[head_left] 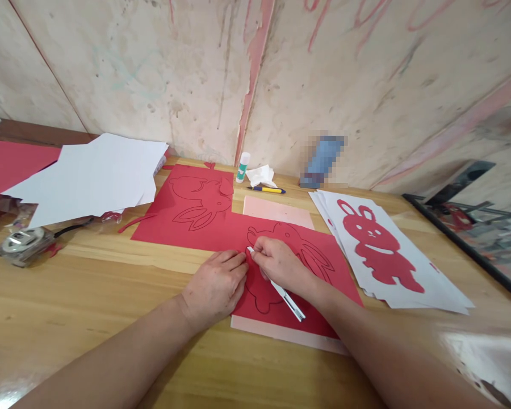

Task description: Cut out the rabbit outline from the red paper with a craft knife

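My right hand [276, 260] is closed around a white utility knife [287, 298]. The knife's tip touches a red paper sheet [344, 284] with a rabbit outline drawn in dark lines. At that sheet's left edge my left hand [221, 281] lies palm down, its slightly bent fingers resting on the paper and gripping nothing. Part of the outline is hidden under my right hand and wrist. Pale pink paper [276, 335] shows beneath the sheet. Adjoining it on the left is another red sheet [157, 227] with a second rabbit outline, its surface partly cut.
White sheets bear a red rabbit cutout [375, 244] at the right. Behind are a glue stick [242, 168], crumpled tissue [262, 175], a yellow-and-blue pen [267, 190] and a blurred blue object [322, 162]. Left stand white papers [97, 170] and a tape measure [24, 245].
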`<state>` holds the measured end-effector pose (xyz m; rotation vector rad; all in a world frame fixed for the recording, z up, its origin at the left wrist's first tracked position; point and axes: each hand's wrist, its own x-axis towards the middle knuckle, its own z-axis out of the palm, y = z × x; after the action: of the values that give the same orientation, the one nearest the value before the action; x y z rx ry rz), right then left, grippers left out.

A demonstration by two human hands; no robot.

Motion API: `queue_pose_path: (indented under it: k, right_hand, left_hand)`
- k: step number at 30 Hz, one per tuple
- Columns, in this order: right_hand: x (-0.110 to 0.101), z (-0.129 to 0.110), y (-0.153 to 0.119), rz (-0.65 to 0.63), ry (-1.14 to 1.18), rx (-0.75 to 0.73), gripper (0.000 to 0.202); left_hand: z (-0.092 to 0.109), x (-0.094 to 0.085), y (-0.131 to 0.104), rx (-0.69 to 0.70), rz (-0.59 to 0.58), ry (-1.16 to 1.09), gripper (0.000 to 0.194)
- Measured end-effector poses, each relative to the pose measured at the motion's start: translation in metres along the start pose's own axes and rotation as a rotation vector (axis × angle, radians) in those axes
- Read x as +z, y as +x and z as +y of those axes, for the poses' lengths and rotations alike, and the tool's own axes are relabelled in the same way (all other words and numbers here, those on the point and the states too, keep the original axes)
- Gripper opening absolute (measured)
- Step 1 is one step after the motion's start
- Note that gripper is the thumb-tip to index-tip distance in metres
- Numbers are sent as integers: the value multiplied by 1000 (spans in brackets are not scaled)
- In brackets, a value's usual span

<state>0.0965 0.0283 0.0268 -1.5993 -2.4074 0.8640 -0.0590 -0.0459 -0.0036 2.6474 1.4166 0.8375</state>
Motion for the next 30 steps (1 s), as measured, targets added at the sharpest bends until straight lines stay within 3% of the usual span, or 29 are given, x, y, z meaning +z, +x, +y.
queue_pose_path:
  k: [30]
  right_hand:
    - [5, 0, -1, 42, -23, 13, 16]
  left_hand:
    - [1, 2, 1, 50, -33, 86, 22]
